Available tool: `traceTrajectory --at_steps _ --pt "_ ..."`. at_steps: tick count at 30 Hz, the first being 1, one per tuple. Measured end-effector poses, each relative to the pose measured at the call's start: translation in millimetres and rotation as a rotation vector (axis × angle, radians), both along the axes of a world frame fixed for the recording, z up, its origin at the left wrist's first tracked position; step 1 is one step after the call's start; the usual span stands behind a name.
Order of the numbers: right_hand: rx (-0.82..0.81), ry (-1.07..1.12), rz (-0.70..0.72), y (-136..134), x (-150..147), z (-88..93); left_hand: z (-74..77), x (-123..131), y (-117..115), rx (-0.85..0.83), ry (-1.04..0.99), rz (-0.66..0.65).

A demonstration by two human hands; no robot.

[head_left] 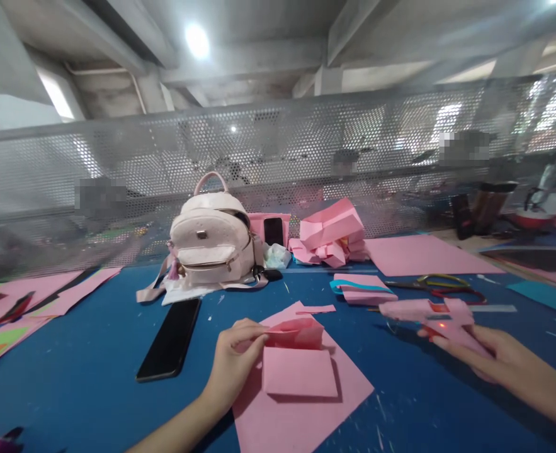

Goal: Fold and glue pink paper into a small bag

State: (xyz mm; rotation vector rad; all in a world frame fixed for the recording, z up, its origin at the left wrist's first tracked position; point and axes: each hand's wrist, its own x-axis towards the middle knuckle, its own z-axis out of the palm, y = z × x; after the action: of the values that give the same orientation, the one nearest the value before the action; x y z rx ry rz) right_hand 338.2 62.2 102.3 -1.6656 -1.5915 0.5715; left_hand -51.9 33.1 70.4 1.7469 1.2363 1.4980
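Observation:
My left hand (234, 358) pinches the upper left edge of a folded pink paper piece (296, 362), lifting its top flap. That piece rests on a larger pink paper sheet (301, 415) on the blue table (84, 384). My right hand (490, 352) is closed around the handle of a pink glue gun (426, 313), held low over the table to the right, its nozzle pointing left and a small red light glowing on its body.
A black phone (170, 340) lies left of my left hand. Behind it sits a pale pink backpack (211, 245). Crumpled pink paper (332, 233), paper strips (360, 288) and scissors (441, 286) lie further back. A perforated metal screen (278, 157) closes the far side.

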Motion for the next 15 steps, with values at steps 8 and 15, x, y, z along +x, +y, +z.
traceTrajectory --at_steps 8,15 --pt "-0.181 0.173 0.354 4.9 -42.6 22.6 -0.6 -1.4 1.8 -0.048 -0.059 -0.01" --pt "-0.117 0.243 0.375 5.7 -80.3 20.4 -1.0 -1.0 3.0 -0.068 -0.074 0.001"
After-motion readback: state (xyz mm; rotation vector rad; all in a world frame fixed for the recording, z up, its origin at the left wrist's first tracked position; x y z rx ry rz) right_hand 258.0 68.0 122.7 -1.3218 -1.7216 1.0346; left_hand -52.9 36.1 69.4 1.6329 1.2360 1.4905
